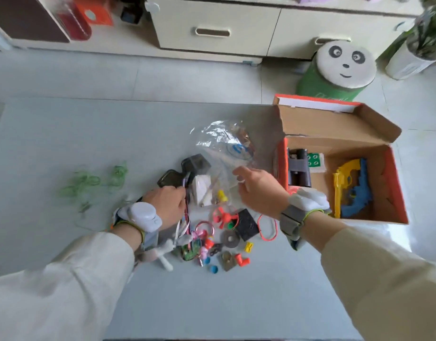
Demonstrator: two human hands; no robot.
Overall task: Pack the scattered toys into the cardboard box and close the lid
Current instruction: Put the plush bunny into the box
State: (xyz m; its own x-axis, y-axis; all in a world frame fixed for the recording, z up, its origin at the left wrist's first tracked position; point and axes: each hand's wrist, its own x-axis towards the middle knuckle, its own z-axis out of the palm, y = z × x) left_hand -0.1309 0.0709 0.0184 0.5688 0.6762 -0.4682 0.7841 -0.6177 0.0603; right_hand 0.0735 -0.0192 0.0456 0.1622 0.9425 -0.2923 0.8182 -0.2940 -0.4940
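A cardboard box (pixel 394 188) stands open at the right of the grey table, its lid (pixel 335 121) tipped back. Inside lie a yellow toy gun (pixel 341 183), a blue toy gun (pixel 359 193) and dark binoculars (pixel 298 168). My right hand (pixel 258 190) pinches the edge of a clear plastic bag (pixel 226 146) lying left of the box. My left hand (pixel 167 205) grips a bundle of thin cords (pixel 186 212) beside black sunglasses (pixel 185 171). Small toys (pixel 224 242) lie scattered between my wrists: a red propeller, rings, coloured caps, a black square.
Green string (pixel 89 183) lies tangled at the table's left. A red rubber band (pixel 268 227) sits near my right wrist. Beyond the table stand a panda stool (pixel 342 67), a white drawer cabinet (pixel 212 28) and a potted plant (pixel 418 43).
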